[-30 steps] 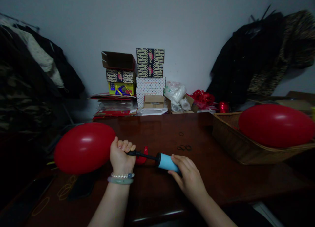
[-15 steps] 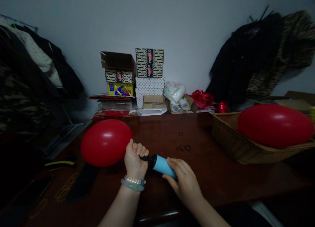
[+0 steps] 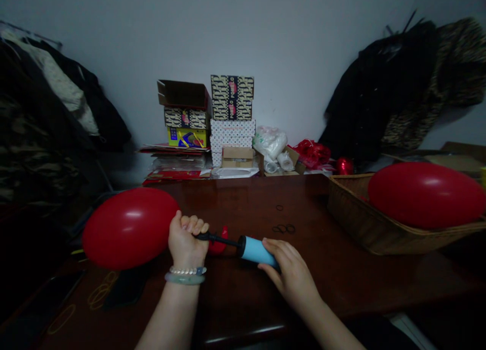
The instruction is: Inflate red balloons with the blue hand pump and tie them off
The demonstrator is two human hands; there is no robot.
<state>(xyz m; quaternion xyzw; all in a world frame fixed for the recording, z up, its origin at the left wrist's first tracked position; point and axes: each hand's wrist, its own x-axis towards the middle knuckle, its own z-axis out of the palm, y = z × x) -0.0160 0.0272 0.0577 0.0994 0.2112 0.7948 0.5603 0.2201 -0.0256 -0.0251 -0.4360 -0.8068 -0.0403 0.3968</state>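
A light blue hand pump [image 3: 259, 251] lies between my hands, tilted, with its thin black rod drawn out to the left. My right hand [image 3: 290, 271] is closed around the blue barrel. My left hand [image 3: 188, 238] makes a fist over the black end of the rod. An inflated red balloon [image 3: 129, 228] sticks out to the left from behind this fist; its neck is hidden by the hand. Behind the rod, a small limp red piece [image 3: 217, 246], perhaps an uninflated balloon, shows on the table.
On the right, a wicker basket [image 3: 360, 223] holds another inflated red balloon [image 3: 425, 194]. Several black rubber rings [image 3: 284, 229] lie mid-table [image 3: 311, 284]. Yellow rubber bands [image 3: 99, 294] and a dark flat object [image 3: 125, 289] are at left. Stacked boxes [image 3: 232, 98] stand by the wall.
My left hand has moved left with the balloon, drawing the black rod out of the barrel. The balloon looks larger. My right hand and the barrel have shifted slightly right.
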